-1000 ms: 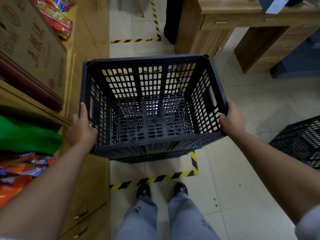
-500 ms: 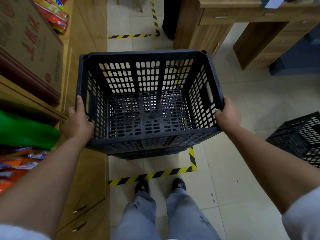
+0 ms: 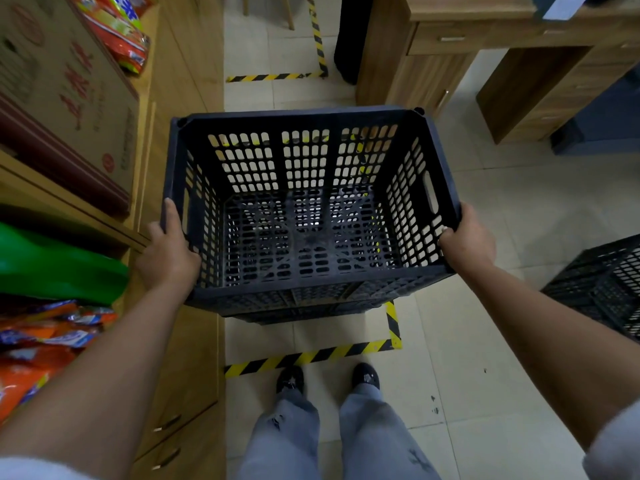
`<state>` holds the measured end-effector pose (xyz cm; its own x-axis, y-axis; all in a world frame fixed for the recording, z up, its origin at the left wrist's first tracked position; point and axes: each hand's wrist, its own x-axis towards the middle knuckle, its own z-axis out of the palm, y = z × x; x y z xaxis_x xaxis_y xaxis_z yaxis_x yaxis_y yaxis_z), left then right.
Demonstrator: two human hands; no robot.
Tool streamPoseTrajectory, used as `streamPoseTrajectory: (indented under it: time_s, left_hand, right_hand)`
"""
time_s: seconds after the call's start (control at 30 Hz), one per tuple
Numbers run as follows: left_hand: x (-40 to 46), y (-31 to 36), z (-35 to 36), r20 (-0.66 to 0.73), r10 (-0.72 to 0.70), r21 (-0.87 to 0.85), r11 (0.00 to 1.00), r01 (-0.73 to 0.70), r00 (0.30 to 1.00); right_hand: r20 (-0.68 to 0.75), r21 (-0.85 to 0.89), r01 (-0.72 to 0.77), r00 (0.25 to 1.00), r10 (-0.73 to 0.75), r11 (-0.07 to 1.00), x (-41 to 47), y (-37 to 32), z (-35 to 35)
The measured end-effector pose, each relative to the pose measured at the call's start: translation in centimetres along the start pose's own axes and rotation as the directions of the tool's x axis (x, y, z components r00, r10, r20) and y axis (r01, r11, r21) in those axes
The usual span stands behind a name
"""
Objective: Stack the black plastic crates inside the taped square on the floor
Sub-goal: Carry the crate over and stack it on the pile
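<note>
Crate (image 3: 311,209) sits lower and further in over the taped square (image 3: 393,327) than a second ago — hands have come down with it, so this reads as the final lowering. A second black rim peeks out under its near edge, probably a crate already in the square; contact between the two can't be confirmed. Left hand (image 3: 166,251) is curled over the left rim near the near corner, thumb up along the wall; right hand (image 3: 467,237) is wrapped round the right rim, fingers tucked inside. Both grips pinch the crate. Opening faces straight up, level; long axis runs left to right, parallel to the near tape line. Spare crate (image 3: 602,285) waits on the floor at the right — likely next. Person's shoes (image 3: 325,379) just outside the tape.
</note>
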<state>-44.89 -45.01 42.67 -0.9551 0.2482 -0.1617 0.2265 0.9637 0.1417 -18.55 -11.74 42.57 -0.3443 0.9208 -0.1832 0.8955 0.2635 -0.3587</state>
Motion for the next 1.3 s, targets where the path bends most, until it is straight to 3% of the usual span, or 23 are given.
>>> streamPoseTrajectory:
  time_s: [0.67, 0.9, 1.3]
  left_hand:
    - [-0.26, -0.15, 0.10, 0.012, 0.012, 0.036, 0.999, -0.012, 1.000]
    - [0.00, -0.15, 0.10, 0.011, 0.016, 0.034, 0.999, -0.017, 1.000]
    - [0.57, -0.22, 0.33, 0.022, 0.088, 0.013, 0.996, -0.088, 0.996]
  right_hand:
    - [-0.007, -0.035, -0.028, 1.000, 0.028, 0.999, 0.14, 0.36, 0.51]
    - [-0.063, -0.057, 0.098, 0.993, -0.102, 0.994, -0.19, 0.11, 0.56]
    - [-0.077, -0.117, 0.131, 0.987, -0.140, 0.985, 0.28, 0.14, 0.72]
